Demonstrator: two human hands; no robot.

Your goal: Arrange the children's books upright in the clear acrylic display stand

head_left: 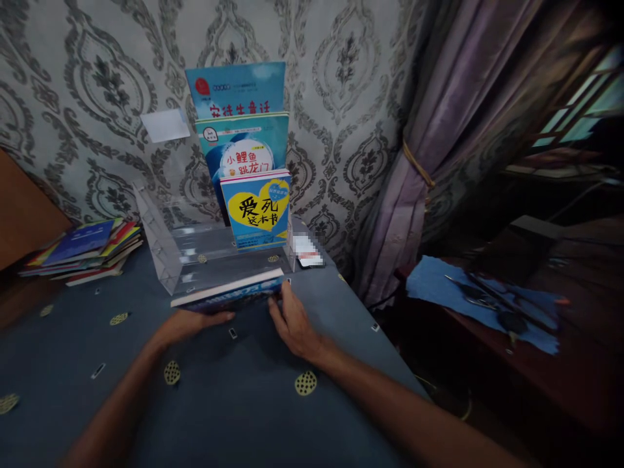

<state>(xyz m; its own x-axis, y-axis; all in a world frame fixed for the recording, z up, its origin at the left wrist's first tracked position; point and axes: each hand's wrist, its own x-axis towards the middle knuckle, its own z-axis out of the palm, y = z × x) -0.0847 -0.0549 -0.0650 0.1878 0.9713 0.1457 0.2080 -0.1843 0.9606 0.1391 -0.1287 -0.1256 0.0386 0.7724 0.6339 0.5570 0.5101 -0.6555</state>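
A book with a dark blue cover (234,294) is held between my two hands just in front of a clear plastic book stand (158,250), its pale page edge facing up. My left hand (192,323) grips its left lower part, partly beneath it. Around the right end close the fingers of my right hand (292,323). On the stand's right side, books rise in tiers: a small blue book with a yellow heart (260,211) in front, a teal book with a white circle (246,146) behind, and a taller blue book (238,91) at the back.
Left of the stand lies a pile of thin colourful books (88,244). A phone-like object (308,250), partly blurred out, is right of the stand. The patterned wall (348,97) stands behind, a purple curtain (397,227) at right. Tools lie on a blue cloth (439,286).
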